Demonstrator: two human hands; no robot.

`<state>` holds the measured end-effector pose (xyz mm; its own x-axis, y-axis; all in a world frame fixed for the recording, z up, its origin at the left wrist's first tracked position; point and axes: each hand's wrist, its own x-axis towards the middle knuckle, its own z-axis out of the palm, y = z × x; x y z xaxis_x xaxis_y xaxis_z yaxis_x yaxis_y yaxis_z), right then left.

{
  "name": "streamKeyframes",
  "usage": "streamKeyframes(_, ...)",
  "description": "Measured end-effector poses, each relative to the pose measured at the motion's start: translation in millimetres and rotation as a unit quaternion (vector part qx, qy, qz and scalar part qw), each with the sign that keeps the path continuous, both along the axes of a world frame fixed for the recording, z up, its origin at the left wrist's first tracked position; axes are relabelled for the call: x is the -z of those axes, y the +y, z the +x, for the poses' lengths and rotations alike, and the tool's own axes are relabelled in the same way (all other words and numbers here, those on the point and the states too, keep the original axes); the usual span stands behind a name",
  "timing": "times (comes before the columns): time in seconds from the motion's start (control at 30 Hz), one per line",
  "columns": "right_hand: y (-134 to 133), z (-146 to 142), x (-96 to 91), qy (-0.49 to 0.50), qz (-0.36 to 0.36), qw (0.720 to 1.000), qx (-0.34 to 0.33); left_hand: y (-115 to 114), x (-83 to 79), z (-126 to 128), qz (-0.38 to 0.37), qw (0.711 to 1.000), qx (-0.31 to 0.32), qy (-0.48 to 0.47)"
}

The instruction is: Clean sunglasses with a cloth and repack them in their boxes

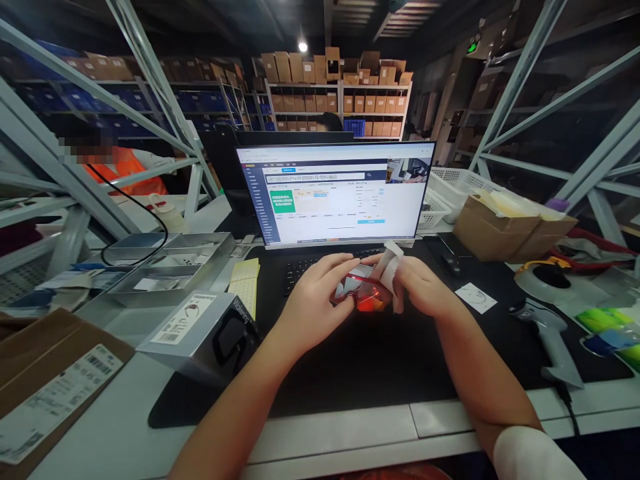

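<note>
Both my hands meet over the black desk mat [350, 360], in front of the keyboard [305, 270]. My left hand [313, 300] curls around a small shiny red packet [364, 297]. My right hand [423, 287] grips the packet's other side and pinches a strip of white paper [393, 267] that stands up above it. A monitor [335, 193] with a form on screen stands just behind.
A grey product box [197, 330] and metal trays [170, 263] lie to the left, a labelled cardboard box [45, 387] at the near left. A barcode scanner [550, 333], an open carton [505, 230] and a white basket [450, 190] are on the right. A person in orange [125, 167] sits at the far left.
</note>
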<state>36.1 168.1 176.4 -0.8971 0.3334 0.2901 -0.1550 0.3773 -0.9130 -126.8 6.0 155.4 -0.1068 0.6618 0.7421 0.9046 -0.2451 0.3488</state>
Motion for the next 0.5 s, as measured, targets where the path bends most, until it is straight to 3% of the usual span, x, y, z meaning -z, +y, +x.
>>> streamKeyframes(0.23,5.5,-3.7,0.1,-0.034,-0.041,0.998,-0.035,-2.7,-4.8,-7.8,0.081,0.995,-0.045,0.023)
streamKeyframes(0.4,5.4,-3.9,-8.1,-0.111,0.016,0.992,-0.063,-0.4,0.1,-4.3,0.079,0.996,-0.024,0.042)
streamKeyframes(0.5,-2.0,-5.0,-10.4,-0.128,0.031,0.991,-0.037,7.8,7.0,3.0,0.075,0.992,0.009,0.100)
